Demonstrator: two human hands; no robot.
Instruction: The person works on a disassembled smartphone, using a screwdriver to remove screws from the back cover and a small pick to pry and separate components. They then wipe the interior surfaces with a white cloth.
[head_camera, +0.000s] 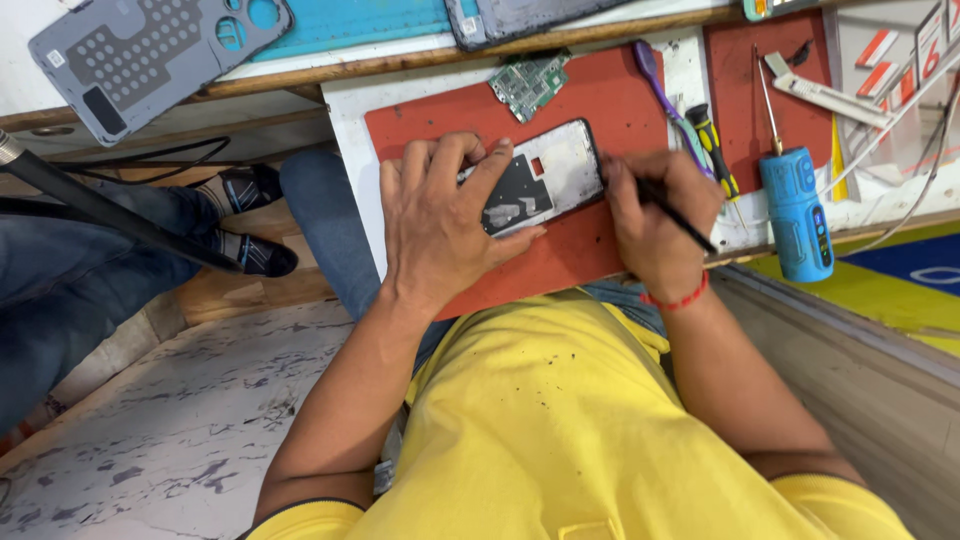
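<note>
An opened phone frame (545, 175), grey and black inside, lies on a red work mat (590, 110). My left hand (440, 215) presses down on the frame's left half, fingers spread over its edge. My right hand (650, 220) grips a thin black tool (680, 218) like a pen, its tip at the frame's right edge. A red thread band circles my right wrist. A green circuit board (528, 84) rests on the mat just beyond the frame.
A blue electric screwdriver (798, 210), a yellow-black screwdriver (715, 150) and a purple tool (655, 80) lie right of the mat. A grey phone back cover (150, 55) sits on the upper shelf. Another person's legs and sandalled feet (245, 220) are at left.
</note>
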